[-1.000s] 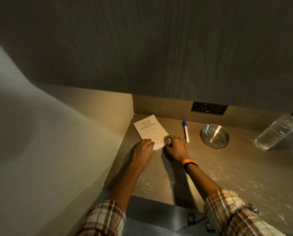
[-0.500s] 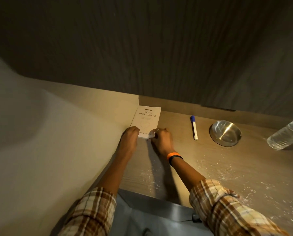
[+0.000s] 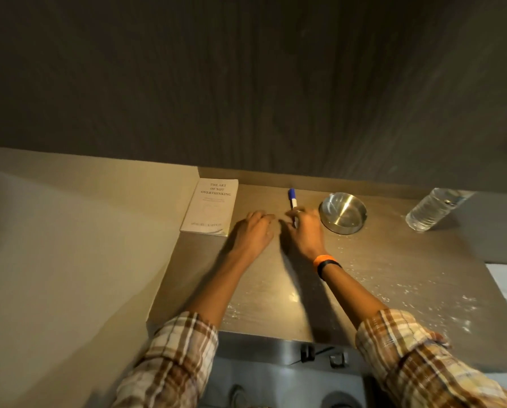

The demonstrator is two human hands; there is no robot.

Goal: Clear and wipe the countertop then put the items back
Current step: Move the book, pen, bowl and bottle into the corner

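The tabletop [image 3: 408, 260], unwiped and flecked white, bears the book [image 3: 209, 207] in its back-left corner, marker [image 3: 292, 197], steel dish [image 3: 343, 212] and bottle [image 3: 431, 210]; left hand [image 3: 253, 231] rests slack and empty, while right hand [image 3: 303, 231] grip at the marker cannot be determined.

My left hand [image 3: 253, 231] and right hand [image 3: 303, 231] are off the book [image 3: 209, 207], which now sits squared in the corner; my right hand is at the marker [image 3: 292, 198].
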